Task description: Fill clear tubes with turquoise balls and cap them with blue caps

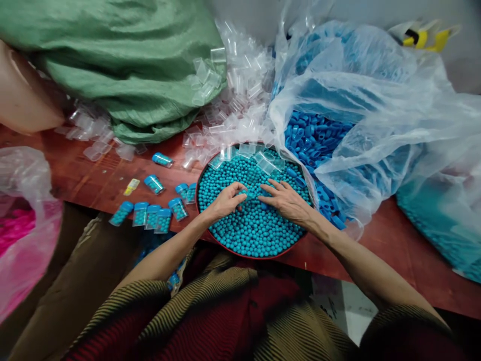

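Note:
A round tray with a red rim (252, 257) is full of turquoise beads (255, 230). Above its left half, my left hand (227, 200) is closed, thumb and fingers pinching what looks like a small clear container (243, 191), partly hidden. My right hand (285, 200) reaches over the beads on the right, fingers spread and pointing toward my left hand. Something dark blue, perhaps a cap, shows under its fingertips. A few empty clear containers (266, 163) lie on the beads at the far rim. Blue caps (296, 176) rest at the right rim.
Filled, blue-capped containers (154, 184) lie left of the tray on the red table (93, 185). Behind are heaped clear containers (244, 95) and a green sack (143, 65). A plastic bag (361, 90) of blue caps stands right. A pink-filled bag (26, 240) sits left.

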Demonstrator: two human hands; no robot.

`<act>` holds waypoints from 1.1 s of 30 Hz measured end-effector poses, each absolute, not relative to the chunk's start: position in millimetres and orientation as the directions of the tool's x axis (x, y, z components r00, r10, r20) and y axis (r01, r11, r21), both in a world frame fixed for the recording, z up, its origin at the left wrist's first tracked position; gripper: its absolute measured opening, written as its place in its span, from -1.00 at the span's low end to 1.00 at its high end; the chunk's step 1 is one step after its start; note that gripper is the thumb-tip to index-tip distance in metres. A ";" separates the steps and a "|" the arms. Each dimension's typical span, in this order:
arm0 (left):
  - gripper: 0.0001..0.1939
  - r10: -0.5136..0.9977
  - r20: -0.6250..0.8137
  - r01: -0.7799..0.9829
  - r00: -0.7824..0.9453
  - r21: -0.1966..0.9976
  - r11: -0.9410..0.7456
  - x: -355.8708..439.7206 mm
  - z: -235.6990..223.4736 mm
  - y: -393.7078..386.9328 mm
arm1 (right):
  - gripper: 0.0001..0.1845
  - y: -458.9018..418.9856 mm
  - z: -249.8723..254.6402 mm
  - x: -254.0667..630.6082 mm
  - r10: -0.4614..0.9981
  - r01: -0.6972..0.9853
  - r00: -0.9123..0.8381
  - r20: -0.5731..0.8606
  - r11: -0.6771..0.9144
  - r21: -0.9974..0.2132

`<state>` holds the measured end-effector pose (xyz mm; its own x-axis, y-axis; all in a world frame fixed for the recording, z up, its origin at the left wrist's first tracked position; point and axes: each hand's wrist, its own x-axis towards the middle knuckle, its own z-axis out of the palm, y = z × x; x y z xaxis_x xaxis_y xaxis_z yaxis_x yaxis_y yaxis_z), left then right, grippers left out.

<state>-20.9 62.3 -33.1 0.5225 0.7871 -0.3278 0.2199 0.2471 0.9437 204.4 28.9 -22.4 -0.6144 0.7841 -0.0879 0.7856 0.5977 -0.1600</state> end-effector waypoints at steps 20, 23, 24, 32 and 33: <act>-0.58 0.824 -0.203 0.177 0.529 0.976 0.127 -2.3 -34.2 45.6 | -0.48 19.6 -22.6 177.4 0.949 0.470 -0.281 -0.140 0.009 -0.883; -0.55 0.807 -0.235 0.146 0.542 0.972 0.185 -0.4 -31.5 44.8 | -0.41 18.6 -22.6 182.4 0.909 0.307 -0.323 -0.262 -0.161 -0.938; -0.57 0.802 -0.237 0.140 0.549 0.971 0.192 0.0 -30.3 44.7 | -0.37 18.3 -22.5 183.8 0.895 0.259 -0.341 -0.288 -0.205 -0.944; -0.62 0.757 -0.272 0.110 0.594 0.960 0.259 0.6 -25.9 44.5 | -0.26 18.5 -17.2 189.2 0.822 0.059 -0.467 -0.327 -0.340 -0.939; -0.61 0.756 -0.281 0.106 0.591 0.956 0.273 0.8 -25.5 44.2 | -0.27 18.6 -17.2 189.5 0.814 0.047 -0.473 -0.337 -0.359 -0.932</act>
